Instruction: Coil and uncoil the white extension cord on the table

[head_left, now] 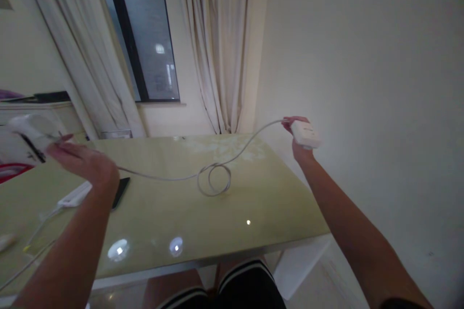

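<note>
A thin white cable (pixel 246 146) stretches between my two hands over the table, with a loose loop in its middle. On the right, raised near the wall, my right hand (pixel 297 142) is closed around a white charger block (pixel 306 134); the cable runs up to it. My left hand (pixel 81 159) is lifted at the left, its fingers bent together about the cable's other stretch. The cable's far end is hidden behind that hand. A blurred white curved object (pixel 31 125) shows just past the left fingertips; whether they touch it I cannot tell.
Beneath is a glossy pale-green table (pixel 174 217). A white power strip (pixel 74 195) and a dark flat device (pixel 121 193) lie by my left forearm. Another cable (pixel 29 266) lies at lower left. Beyond are curtains (pixel 221 48) and a window (pixel 148 34); a wall (pixel 362 82) stands right.
</note>
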The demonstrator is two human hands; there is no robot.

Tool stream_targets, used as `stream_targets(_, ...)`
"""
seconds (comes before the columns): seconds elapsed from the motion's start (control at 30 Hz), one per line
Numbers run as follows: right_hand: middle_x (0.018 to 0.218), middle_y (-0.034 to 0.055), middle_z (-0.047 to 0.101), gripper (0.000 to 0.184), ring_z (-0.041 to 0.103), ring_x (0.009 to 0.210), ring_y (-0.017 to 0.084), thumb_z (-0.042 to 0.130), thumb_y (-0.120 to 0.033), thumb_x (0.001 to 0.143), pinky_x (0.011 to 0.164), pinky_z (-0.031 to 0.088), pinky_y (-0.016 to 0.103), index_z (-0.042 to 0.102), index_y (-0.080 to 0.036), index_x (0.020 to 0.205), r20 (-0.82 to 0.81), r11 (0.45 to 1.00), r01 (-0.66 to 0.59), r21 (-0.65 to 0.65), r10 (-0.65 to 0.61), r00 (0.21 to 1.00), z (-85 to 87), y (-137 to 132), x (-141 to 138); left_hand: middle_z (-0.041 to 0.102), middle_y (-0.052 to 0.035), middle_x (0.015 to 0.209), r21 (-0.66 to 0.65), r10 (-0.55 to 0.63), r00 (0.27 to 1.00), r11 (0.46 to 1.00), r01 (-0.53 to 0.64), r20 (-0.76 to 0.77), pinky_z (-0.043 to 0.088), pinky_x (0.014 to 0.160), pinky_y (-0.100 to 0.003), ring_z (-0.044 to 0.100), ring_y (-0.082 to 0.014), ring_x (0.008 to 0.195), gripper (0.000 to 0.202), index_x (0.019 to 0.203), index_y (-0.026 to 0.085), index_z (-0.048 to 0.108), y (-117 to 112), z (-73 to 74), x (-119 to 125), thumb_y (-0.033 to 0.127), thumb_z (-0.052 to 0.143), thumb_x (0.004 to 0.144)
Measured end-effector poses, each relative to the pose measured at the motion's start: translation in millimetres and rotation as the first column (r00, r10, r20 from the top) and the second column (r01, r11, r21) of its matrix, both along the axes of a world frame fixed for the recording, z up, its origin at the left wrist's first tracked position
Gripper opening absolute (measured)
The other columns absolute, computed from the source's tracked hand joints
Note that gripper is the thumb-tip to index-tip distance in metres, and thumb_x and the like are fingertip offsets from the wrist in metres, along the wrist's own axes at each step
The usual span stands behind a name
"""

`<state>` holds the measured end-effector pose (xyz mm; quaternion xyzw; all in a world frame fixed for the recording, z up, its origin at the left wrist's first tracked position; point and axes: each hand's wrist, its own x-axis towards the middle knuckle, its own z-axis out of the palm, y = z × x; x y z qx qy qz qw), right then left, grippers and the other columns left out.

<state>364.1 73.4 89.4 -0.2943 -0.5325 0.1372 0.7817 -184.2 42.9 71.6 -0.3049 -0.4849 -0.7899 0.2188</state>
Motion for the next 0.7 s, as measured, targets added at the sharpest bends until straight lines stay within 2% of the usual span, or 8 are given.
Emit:
stream_targets(0.03, 0.106, 0.0093, 0.071, 0.037, 0.07, 0.091, 0.015, 0.072, -0.05, 0.083, 0.089, 0.057, 0.033, 0.068, -0.017, 0.098, 0.034, 1.0, -0.027, 0.007, 0.027, 0.999, -1.4, 9, -16, 0.049, -0.0022, 0.089, 0.0, 0.019, 0.996, 1.0, -0.019, -0.084, 0.045, 0.09, -0.029, 0.049, -0.0111, 0.08, 0.028, 0.11, 0.007, 0.053, 0, -1.1, 17, 0.015, 0.027, 0.105)
stream_targets(0.1, 0.102, 0.0084, 0.071, 0.038, 0.068, 0.091, 0.015, 0.072, -0.052, 0.083, 0.091, 0.055, 0.033, 0.067, -0.018, 0.097, 0.066, 0.996, -0.066, -0.052, 0.07, 0.995, -13.7, 22, -49, 0.047, 0.0032, 0.076, -0.137, -0.144, 0.974, 0.983, 0.121, -0.176, 0.044, 0.074, -0.025, 0.046, -0.0104, 0.065, 0.026, 0.118, 0.007, 0.055, -6, -13.8, 55, 0.019, 0.037, 0.103)
stream_targets(0.17, 0.094, 0.0068, 0.071, 0.041, 0.067, 0.091, 0.016, 0.07, -0.057, 0.081, 0.09, 0.055, 0.034, 0.062, -0.018, 0.091, -0.014, 0.983, -0.125, -0.137, 0.124, 0.992, -34.2, 30, -79, 0.048, 0.005, 0.066, -0.346, -0.392, 0.901, 0.884, 0.313, -0.187, 0.04, 0.064, -0.025, 0.047, -0.0113, 0.057, 0.029, 0.115, 0.01, 0.059, -15, -35.9, 92, 0.028, 0.04, 0.103)
stream_targets(0.27, 0.075, 0.0003, 0.063, 0.046, 0.064, 0.072, 0.013, 0.064, -0.063, 0.083, 0.075, 0.056, 0.03, 0.058, -0.018, 0.092, -0.245, 0.902, -0.318, -0.291, 0.251, 0.936, -69.0, 34, -116, 0.053, 0.0026, 0.065, -0.513, -0.519, 0.848, 0.761, 0.397, -0.113, 0.035, 0.059, -0.025, 0.047, -0.0134, 0.059, 0.031, 0.102, 0.015, 0.067, -20, -67.7, 135, 0.04, 0.05, 0.099)
stream_targets(0.33, 0.061, -0.0063, 0.051, 0.048, 0.051, 0.051, 0.009, 0.061, -0.064, 0.084, 0.056, 0.051, 0.024, 0.059, -0.018, 0.097, -0.344, 0.806, -0.452, -0.383, 0.33, 0.879, -91.5, 32, -138, 0.054, 0.0016, 0.066, -0.537, -0.545, 0.835, 0.729, 0.423, -0.082, 0.035, 0.059, -0.025, 0.047, -0.0143, 0.06, 0.032, 0.102, 0.016, 0.068, -19, -80.3, 159, 0.042, 0.05, 0.097)
stream_targets(0.43, 0.053, -0.0107, 0.036, 0.052, 0.027, 0.038, 0.005, 0.059, -0.063, 0.085, 0.038, 0.028, 0.02, 0.064, -0.014, 0.101, -0.351, 0.653, -0.548, -0.523, 0.421, 0.836, -124.0, 23, -167, 0.056, 0.0007, 0.073, -0.508, -0.66, 0.748, 0.666, 0.546, -0.061, 0.038, 0.062, -0.026, 0.048, -0.0151, 0.063, 0.035, 0.121, 0.017, 0.062, -14, -91.9, 196, 0.039, 0.045, 0.099)
stream_targets(0.57, 0.052, -0.0074, 0.041, 0.052, 0.03, 0.04, 0.005, 0.059, -0.065, 0.083, 0.038, 0.022, 0.019, 0.065, -0.014, 0.092, -0.227, 0.574, -0.545, -0.611, 0.533, 0.815, -158.2, 3, -197, 0.063, -0.0049, 0.091, -0.518, -0.855, 0.517, 0.427, 0.741, 0.035, 0.048, 0.073, -0.028, 0.058, -0.0175, 0.077, 0.04, 0.133, 0.02, 0.055, -10, -115.9, 240, 0.04, 0.049, 0.098)
stream_targets(0.7, 0.053, -0.0057, 0.044, 0.044, 0.031, 0.04, 0.006, 0.06, -0.061, 0.082, 0.038, 0.02, 0.019, 0.063, -0.016, 0.084, -0.159, 0.529, -0.586, -0.614, 0.644, 0.749, -168.2, -12, -199, 0.06, -0.0117, 0.11, -0.442, -0.826, 0.551, 0.453, 0.774, 0.119, 0.054, 0.082, -0.033, 0.062, -0.0208, 0.092, 0.035, 0.119, 0.02, 0.066, -8, -141.9, 253, 0.042, 0.056, 0.093)
